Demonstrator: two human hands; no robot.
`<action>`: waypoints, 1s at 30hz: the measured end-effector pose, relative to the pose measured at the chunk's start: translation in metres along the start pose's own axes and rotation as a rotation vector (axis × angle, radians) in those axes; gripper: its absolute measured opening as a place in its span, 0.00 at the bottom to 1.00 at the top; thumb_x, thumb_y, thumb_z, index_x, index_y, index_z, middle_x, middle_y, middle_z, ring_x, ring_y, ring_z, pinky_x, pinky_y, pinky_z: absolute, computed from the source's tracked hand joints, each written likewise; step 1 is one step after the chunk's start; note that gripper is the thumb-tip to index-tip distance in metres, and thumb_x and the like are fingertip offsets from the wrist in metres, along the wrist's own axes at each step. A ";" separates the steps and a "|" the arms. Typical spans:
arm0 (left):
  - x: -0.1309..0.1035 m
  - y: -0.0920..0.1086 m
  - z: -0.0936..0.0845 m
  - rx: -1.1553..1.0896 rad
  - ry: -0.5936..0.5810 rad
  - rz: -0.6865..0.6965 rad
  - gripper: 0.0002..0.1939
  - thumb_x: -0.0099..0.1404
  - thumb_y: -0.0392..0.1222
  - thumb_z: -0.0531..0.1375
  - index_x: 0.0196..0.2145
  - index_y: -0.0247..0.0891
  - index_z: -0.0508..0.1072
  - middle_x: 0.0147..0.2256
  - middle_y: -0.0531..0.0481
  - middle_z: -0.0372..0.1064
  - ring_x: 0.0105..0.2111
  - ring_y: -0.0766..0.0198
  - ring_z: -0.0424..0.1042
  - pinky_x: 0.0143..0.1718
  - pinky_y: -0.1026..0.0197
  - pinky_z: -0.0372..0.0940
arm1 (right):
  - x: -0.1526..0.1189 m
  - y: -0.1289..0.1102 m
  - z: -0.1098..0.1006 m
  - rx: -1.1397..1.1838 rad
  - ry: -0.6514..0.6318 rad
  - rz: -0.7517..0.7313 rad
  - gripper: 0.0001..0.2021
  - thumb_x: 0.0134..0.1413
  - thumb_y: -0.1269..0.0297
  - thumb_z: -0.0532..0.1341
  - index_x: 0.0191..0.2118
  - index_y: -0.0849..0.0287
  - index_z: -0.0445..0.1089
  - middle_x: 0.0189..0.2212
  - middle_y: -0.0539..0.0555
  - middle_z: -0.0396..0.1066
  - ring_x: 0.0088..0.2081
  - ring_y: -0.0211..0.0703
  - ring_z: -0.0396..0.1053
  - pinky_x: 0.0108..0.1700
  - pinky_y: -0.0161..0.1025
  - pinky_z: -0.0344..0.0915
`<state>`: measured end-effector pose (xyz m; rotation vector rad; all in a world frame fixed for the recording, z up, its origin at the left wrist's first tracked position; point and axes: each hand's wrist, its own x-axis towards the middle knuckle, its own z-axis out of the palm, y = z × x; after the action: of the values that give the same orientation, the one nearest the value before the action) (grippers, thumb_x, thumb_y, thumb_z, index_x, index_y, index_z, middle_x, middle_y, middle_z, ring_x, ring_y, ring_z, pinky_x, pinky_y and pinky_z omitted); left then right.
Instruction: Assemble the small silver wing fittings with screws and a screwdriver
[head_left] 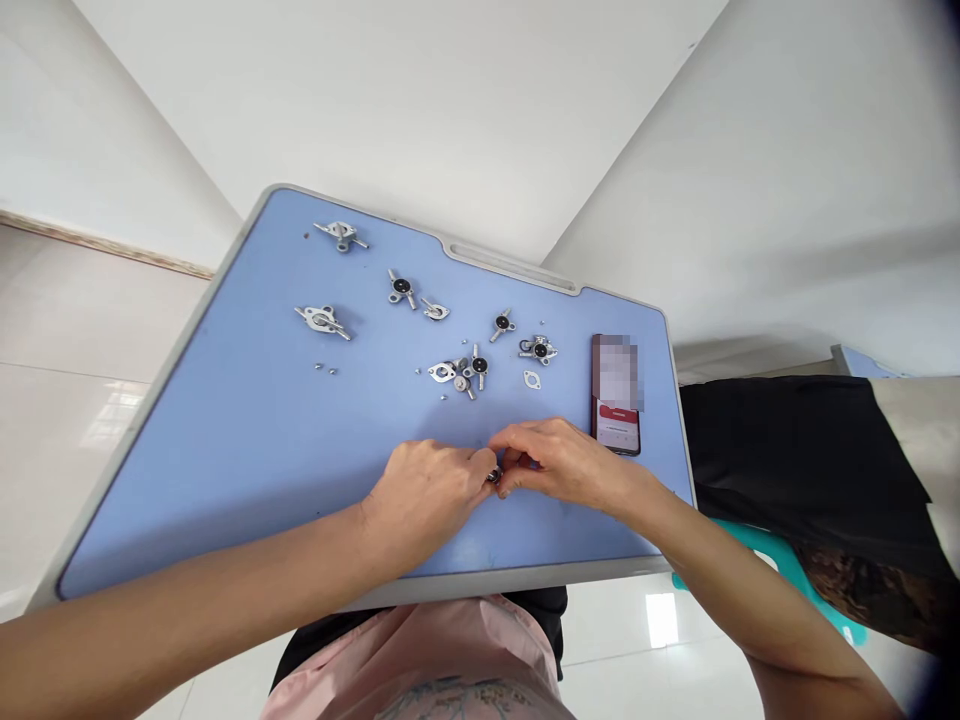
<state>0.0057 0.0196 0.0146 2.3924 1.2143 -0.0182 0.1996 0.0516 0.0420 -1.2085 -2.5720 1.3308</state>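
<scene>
My left hand (pixel 431 492) is closed on a small metal valve part (pixel 493 475), which is mostly hidden by the fingers. From the other side, my right hand (pixel 561 464) pinches at the same part with thumb and forefinger. Just beyond them lies a cluster with a valve body (pixel 480 365) that has a round black face, a flat metal plate with holes (pixel 442 372) and a round metal piece (pixel 462 384). A flat oval plate (pixel 532 380) rests nearby, below another valve body (pixel 539 349).
More valve pieces are spread over the blue table (pixel 247 430), including valves with oval plates (pixel 324 320) at left and a black-faced body (pixel 402 288). Small screws (pixel 325 369) lie loose. A phone (pixel 616 400) is at right. White walls border the table's far side.
</scene>
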 end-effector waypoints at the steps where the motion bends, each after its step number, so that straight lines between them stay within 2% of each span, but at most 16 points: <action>1: 0.000 0.000 0.000 -0.008 -0.003 -0.003 0.11 0.69 0.40 0.53 0.34 0.39 0.75 0.25 0.48 0.76 0.23 0.61 0.74 0.20 0.63 0.44 | -0.002 0.001 0.001 0.017 0.007 0.002 0.12 0.56 0.68 0.66 0.47 0.55 0.71 0.31 0.47 0.76 0.34 0.39 0.72 0.36 0.35 0.65; 8: 0.000 0.000 -0.003 -0.049 -0.028 -0.010 0.09 0.68 0.43 0.56 0.37 0.40 0.75 0.28 0.48 0.78 0.27 0.59 0.76 0.21 0.65 0.49 | -0.019 0.008 0.004 0.175 0.082 0.030 0.16 0.60 0.71 0.60 0.52 0.54 0.70 0.37 0.49 0.78 0.40 0.38 0.75 0.43 0.37 0.69; 11: 0.000 0.001 -0.004 -0.046 -0.059 -0.024 0.09 0.69 0.44 0.56 0.38 0.40 0.75 0.30 0.48 0.78 0.28 0.57 0.76 0.21 0.64 0.50 | -0.023 0.005 0.006 0.176 0.154 0.108 0.11 0.60 0.70 0.60 0.47 0.55 0.72 0.35 0.49 0.78 0.36 0.37 0.74 0.40 0.36 0.69; 15: 0.000 0.001 -0.004 -0.036 -0.064 -0.032 0.10 0.69 0.45 0.56 0.37 0.40 0.75 0.29 0.47 0.78 0.28 0.56 0.76 0.21 0.64 0.49 | -0.018 -0.005 0.013 0.174 0.201 0.227 0.03 0.58 0.69 0.62 0.36 0.56 0.74 0.26 0.46 0.74 0.28 0.34 0.69 0.31 0.32 0.64; 20: -0.001 0.001 -0.001 -0.028 -0.034 -0.028 0.10 0.69 0.44 0.56 0.34 0.39 0.74 0.26 0.48 0.76 0.25 0.59 0.75 0.21 0.64 0.47 | -0.010 -0.014 0.020 0.172 0.227 0.311 0.05 0.54 0.72 0.64 0.30 0.57 0.72 0.21 0.44 0.70 0.24 0.32 0.65 0.27 0.31 0.59; 23: -0.002 0.001 -0.001 -0.031 -0.031 -0.029 0.12 0.70 0.45 0.54 0.36 0.40 0.76 0.28 0.48 0.77 0.26 0.59 0.75 0.21 0.64 0.47 | -0.023 -0.009 0.019 0.169 0.275 0.302 0.04 0.55 0.66 0.65 0.30 0.56 0.72 0.23 0.44 0.72 0.25 0.34 0.68 0.28 0.32 0.61; 25: -0.002 0.001 -0.002 -0.040 -0.035 -0.036 0.12 0.70 0.46 0.54 0.38 0.41 0.76 0.29 0.48 0.78 0.27 0.58 0.75 0.21 0.64 0.48 | -0.041 -0.001 0.020 0.023 0.406 0.284 0.06 0.59 0.61 0.63 0.33 0.55 0.73 0.27 0.47 0.74 0.28 0.36 0.69 0.30 0.34 0.63; 27: -0.002 0.001 -0.004 -0.041 -0.044 -0.038 0.12 0.70 0.45 0.55 0.39 0.41 0.77 0.30 0.48 0.78 0.28 0.58 0.75 0.22 0.64 0.49 | -0.060 0.009 0.025 -0.274 0.596 0.291 0.07 0.62 0.61 0.60 0.39 0.56 0.73 0.33 0.53 0.75 0.35 0.42 0.70 0.32 0.36 0.63; 30: -0.002 0.002 -0.007 -0.021 -0.049 -0.041 0.12 0.70 0.46 0.55 0.40 0.42 0.77 0.30 0.48 0.78 0.29 0.57 0.76 0.23 0.63 0.49 | -0.078 0.021 0.037 -0.627 0.625 0.351 0.09 0.63 0.63 0.58 0.44 0.58 0.73 0.39 0.57 0.74 0.40 0.48 0.69 0.25 0.36 0.57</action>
<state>0.0051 0.0198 0.0218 2.3352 1.2345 -0.0754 0.2559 -0.0165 0.0288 -1.8425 -2.3936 0.0428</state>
